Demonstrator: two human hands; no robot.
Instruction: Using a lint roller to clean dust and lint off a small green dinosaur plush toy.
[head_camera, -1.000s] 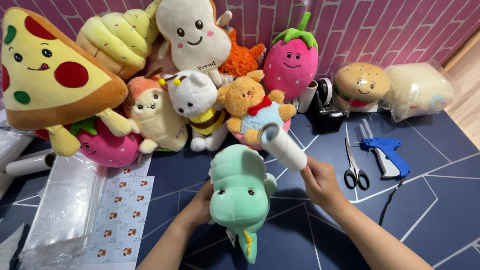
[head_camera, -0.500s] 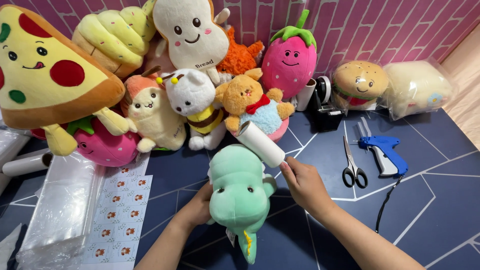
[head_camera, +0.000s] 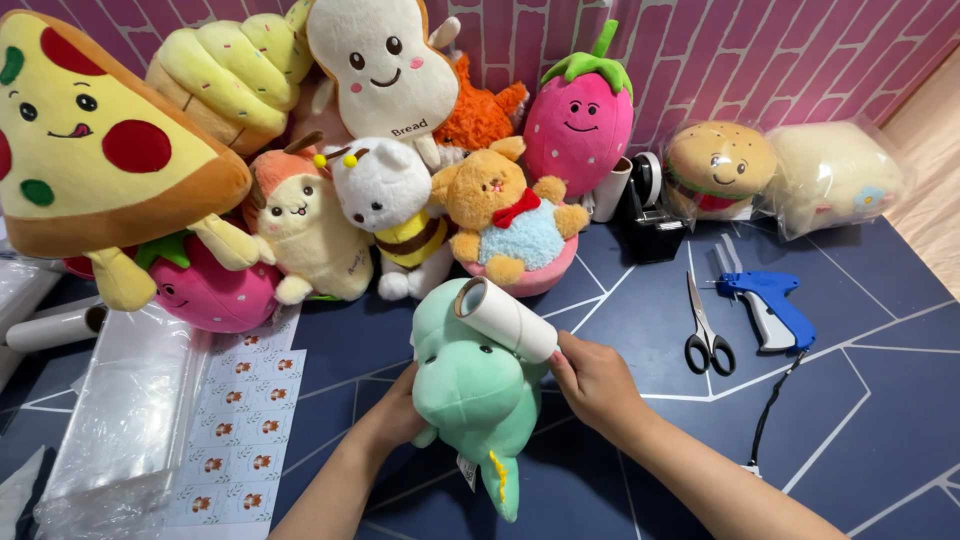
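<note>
The right hand (head_camera: 598, 385) has its grip closed around the handle end of one white lint roller (head_camera: 506, 319), whose roll lies pressed on the head of a green dinosaur plush (head_camera: 478, 395). The left hand (head_camera: 400, 415) grips that plush from behind its left side, holding it low at the centre of the dark counter (head_camera: 860, 400). Behind it stand nine loose plush toys, among them a pizza slice (head_camera: 95, 160) and a strawberry (head_camera: 580, 118). Two clear bags to the right each hold one toy: a burger plush (head_camera: 718, 170) and a cream plush (head_camera: 835, 175). One pair of scissors (head_camera: 707, 330) lies just beside one blue tagging gun (head_camera: 770, 305). Since a second ago the roller has come down from above the counter onto the plush.
</note>
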